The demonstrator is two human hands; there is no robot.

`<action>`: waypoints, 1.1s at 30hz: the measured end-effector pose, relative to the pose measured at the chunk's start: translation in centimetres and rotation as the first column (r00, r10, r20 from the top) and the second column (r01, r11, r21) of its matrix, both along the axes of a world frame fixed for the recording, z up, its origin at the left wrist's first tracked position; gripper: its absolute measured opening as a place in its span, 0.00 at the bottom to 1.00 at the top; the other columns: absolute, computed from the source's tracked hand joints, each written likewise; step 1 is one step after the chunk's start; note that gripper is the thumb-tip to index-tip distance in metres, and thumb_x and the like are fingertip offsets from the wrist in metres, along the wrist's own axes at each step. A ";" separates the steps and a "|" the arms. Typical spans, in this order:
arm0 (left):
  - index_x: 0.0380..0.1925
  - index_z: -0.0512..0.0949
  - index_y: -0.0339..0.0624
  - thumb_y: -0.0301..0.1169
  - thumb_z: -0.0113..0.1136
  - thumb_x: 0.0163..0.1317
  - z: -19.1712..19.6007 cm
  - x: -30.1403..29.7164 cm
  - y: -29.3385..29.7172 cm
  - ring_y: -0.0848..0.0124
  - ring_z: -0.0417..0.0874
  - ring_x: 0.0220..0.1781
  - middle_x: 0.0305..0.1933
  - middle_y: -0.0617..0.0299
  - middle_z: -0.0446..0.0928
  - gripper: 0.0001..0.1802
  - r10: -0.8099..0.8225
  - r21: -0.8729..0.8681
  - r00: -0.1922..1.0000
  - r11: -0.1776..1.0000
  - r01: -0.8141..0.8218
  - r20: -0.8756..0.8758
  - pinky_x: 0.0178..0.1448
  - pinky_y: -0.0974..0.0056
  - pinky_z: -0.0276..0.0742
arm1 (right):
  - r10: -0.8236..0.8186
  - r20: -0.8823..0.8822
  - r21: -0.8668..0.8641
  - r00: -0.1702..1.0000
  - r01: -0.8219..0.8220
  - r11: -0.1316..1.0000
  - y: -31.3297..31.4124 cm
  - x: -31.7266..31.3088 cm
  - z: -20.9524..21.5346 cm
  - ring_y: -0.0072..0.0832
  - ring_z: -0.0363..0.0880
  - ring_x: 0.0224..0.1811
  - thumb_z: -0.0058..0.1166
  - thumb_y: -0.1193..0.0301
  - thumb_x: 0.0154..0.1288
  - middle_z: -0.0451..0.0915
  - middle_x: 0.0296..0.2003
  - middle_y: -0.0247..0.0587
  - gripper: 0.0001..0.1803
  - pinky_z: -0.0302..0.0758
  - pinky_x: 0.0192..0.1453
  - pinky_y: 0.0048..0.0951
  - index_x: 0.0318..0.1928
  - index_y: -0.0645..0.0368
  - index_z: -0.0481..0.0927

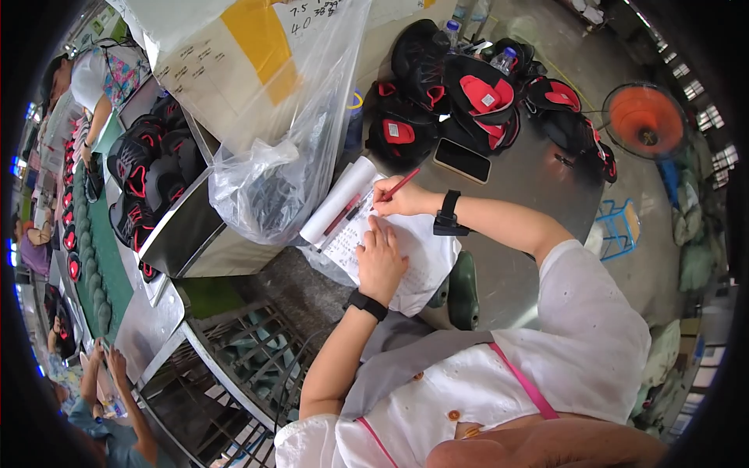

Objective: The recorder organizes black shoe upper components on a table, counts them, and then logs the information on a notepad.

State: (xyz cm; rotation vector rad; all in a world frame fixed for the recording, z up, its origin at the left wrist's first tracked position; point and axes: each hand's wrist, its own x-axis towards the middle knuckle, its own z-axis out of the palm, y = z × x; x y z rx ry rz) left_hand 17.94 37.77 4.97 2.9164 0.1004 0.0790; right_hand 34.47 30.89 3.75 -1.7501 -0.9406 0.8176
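A notebook (424, 253) with handwritten lines lies at the near edge of the metal table, its upper pages rolled back. My right hand (407, 200) is closed around a red pen (401, 185), the tip end down at the page. My left hand (381, 264) rests on the paper just below, fingers stretched out and holding nothing. Another dark red pen (342, 215) lies along the notebook's rolled part. A black-framed phone (462, 161) sits on the table beyond my right hand. Black wristbands are on both wrists.
Black and red shoes (484, 97) are heaped at the back of the table, near plastic bottles. A clear plastic bag (269, 187) hangs beside the notebook from a box. Left, more shoes (144, 168) and a green conveyor (101, 257), with people alongside. An orange bin (646, 117) stands right.
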 end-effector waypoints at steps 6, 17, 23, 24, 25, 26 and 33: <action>0.51 0.68 0.35 0.43 0.64 0.38 -0.4 0.0 0.2 0.58 0.68 0.50 0.61 0.38 0.57 0.38 0.009 -0.022 1.000 1.000 -0.008 0.018 0.44 0.56 0.71 | -0.011 0.124 0.039 0.992 0.006 0.999 0.2 -0.1 -0.6 0.17 0.71 0.23 0.57 0.74 0.48 0.76 0.20 0.34 0.07 0.67 0.26 0.22 0.23 0.62 0.73; 0.51 0.68 0.36 0.42 0.64 0.40 -0.1 0.0 0.2 0.56 0.67 0.51 0.61 0.40 0.55 0.37 0.029 -0.085 0.999 0.996 -0.032 -0.030 0.46 0.54 0.71 | 0.014 0.204 0.022 0.979 -0.019 1.000 0.3 -0.4 -0.2 0.18 0.70 0.23 0.56 0.71 0.46 0.76 0.21 0.35 0.08 0.67 0.26 0.24 0.22 0.62 0.72; 0.50 0.69 0.36 0.42 0.65 0.39 0.0 -0.1 0.2 0.56 0.67 0.51 0.61 0.40 0.56 0.36 0.030 -0.094 0.999 0.995 -0.034 -0.036 0.46 0.54 0.71 | 0.015 0.189 0.061 0.982 -0.027 0.998 0.2 -0.4 -0.5 0.17 0.70 0.22 0.56 0.71 0.47 0.75 0.19 0.35 0.08 0.67 0.25 0.23 0.21 0.62 0.72; 0.50 0.69 0.36 0.41 0.65 0.39 0.0 0.0 0.1 0.56 0.67 0.51 0.61 0.40 0.56 0.36 0.032 -0.097 0.999 0.995 -0.036 -0.044 0.46 0.54 0.71 | -0.002 0.163 0.086 0.987 -0.013 0.996 0.2 -0.4 -0.5 0.17 0.70 0.22 0.56 0.71 0.47 0.75 0.19 0.35 0.08 0.67 0.25 0.23 0.21 0.63 0.72; 0.50 0.69 0.36 0.41 0.65 0.39 0.0 0.0 0.2 0.56 0.67 0.51 0.61 0.40 0.56 0.36 0.034 -0.095 0.998 0.995 -0.038 -0.044 0.46 0.54 0.71 | 0.000 0.162 0.088 0.987 -0.015 0.996 0.2 -0.4 -0.4 0.17 0.70 0.22 0.56 0.71 0.47 0.75 0.19 0.35 0.08 0.67 0.25 0.23 0.21 0.63 0.72; 0.50 0.69 0.36 0.41 0.65 0.39 0.2 0.1 0.2 0.56 0.67 0.51 0.61 0.41 0.55 0.36 0.029 -0.094 0.999 0.995 -0.033 -0.043 0.45 0.54 0.71 | -0.011 0.181 0.057 0.983 0.001 0.998 0.3 -0.3 -0.4 0.19 0.71 0.22 0.56 0.71 0.46 0.76 0.19 0.36 0.09 0.67 0.26 0.24 0.21 0.62 0.71; 0.49 0.69 0.36 0.41 0.65 0.38 0.1 0.1 0.4 0.56 0.68 0.51 0.61 0.41 0.55 0.36 0.032 -0.092 0.999 0.995 -0.033 -0.020 0.44 0.54 0.72 | -0.007 0.272 0.014 0.962 0.003 1.000 0.5 -0.5 -0.4 0.22 0.71 0.21 0.56 0.71 0.45 0.76 0.20 0.37 0.09 0.66 0.25 0.27 0.21 0.62 0.70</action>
